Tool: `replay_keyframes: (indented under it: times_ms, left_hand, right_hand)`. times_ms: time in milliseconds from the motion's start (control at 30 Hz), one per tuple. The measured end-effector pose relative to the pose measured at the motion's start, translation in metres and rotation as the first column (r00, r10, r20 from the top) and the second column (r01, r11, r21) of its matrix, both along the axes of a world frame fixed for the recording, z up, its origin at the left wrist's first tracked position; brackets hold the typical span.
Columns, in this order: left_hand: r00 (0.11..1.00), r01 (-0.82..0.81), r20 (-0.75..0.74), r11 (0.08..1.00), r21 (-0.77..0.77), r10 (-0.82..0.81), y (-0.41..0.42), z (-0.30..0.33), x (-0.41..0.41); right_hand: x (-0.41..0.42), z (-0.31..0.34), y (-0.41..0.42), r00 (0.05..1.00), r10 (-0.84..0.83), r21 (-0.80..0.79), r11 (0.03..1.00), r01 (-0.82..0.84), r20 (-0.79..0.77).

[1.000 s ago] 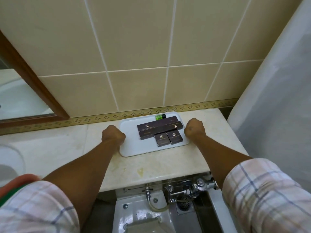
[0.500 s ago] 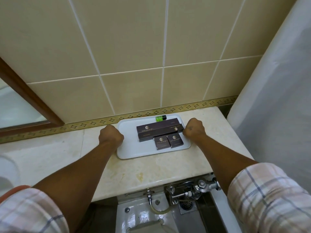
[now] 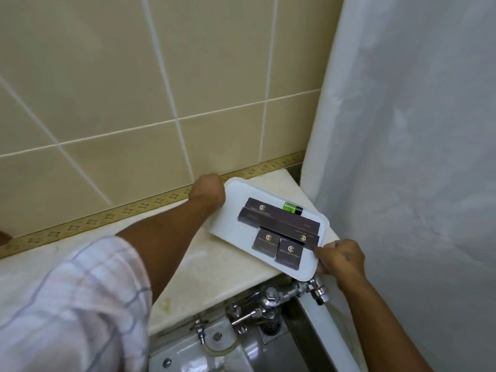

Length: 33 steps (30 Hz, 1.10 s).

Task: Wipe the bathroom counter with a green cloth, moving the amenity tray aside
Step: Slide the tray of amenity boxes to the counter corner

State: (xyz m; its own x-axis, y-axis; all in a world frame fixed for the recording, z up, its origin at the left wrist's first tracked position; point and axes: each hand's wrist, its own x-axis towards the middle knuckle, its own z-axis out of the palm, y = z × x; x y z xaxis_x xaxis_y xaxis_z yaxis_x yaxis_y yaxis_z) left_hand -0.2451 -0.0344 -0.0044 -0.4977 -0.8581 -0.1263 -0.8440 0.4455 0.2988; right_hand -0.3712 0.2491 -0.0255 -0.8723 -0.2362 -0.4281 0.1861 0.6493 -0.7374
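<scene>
The white amenity tray (image 3: 233,210) lies skewed on the right end of the cream marble counter (image 3: 214,267), its near corner past the counter's front edge. On it are several dark brown boxes (image 3: 279,226) and a small green-labelled bottle (image 3: 292,208). My left hand (image 3: 208,193) grips the tray's far left corner by the wall. My right hand (image 3: 341,260) grips the tray's near right corner. No green cloth is in view.
A white shower curtain (image 3: 402,157) hangs close on the right, against the counter's end. Beige wall tiles (image 3: 107,89) with a patterned gold border (image 3: 120,213) rise behind. Chrome valves and pipes (image 3: 271,299) and a floor drain (image 3: 271,327) sit below the counter's front edge.
Both hands have shifted the tray to the right end of the counter and turned it clockwise. The view has swung right, so the mirror and sink have left the frame.
</scene>
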Motion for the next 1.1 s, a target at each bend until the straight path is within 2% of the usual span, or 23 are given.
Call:
replay_keyframes:
  times_ms: [200,400,600,900,1000,1033,1100]
  left_hand:
    - [0.982,0.186,0.044,0.977,-0.100,-0.183,0.001,-0.009,-0.086]
    - [0.957,0.284,0.108,0.943,-0.172,-0.268,0.003,-0.023,-0.130]
    - [0.912,0.403,0.188,0.880,-0.250,-0.364,0.007,-0.029,-0.147]
    - [0.823,0.543,0.383,0.780,-0.311,-0.420,0.013,-0.032,-0.153]
    - [0.811,0.558,0.400,0.769,-0.311,-0.427,0.013,-0.028,-0.149]
    - [0.811,0.557,0.399,0.773,-0.303,-0.428,0.013,-0.027,-0.147]
    - [0.824,0.538,0.373,0.795,-0.281,-0.426,0.013,-0.024,-0.132]
  right_hand:
    - [-0.001,-0.013,0.010,0.952,-0.225,-0.125,0.959,0.254,0.208]
    - [0.007,-0.036,0.006,0.893,-0.342,-0.190,0.894,0.405,0.292]
    - [0.017,-0.048,0.000,0.852,-0.395,-0.213,0.851,0.481,0.345]
    - [0.018,-0.054,-0.002,0.827,-0.393,-0.228,0.832,0.506,0.402]
    - [0.016,-0.049,0.001,0.846,-0.340,-0.193,0.875,0.445,0.410]
    - [0.014,-0.046,0.003,0.872,-0.322,-0.154,0.904,0.399,0.370]
    - [0.010,-0.038,0.007,0.948,-0.260,-0.028,0.963,0.269,0.183]
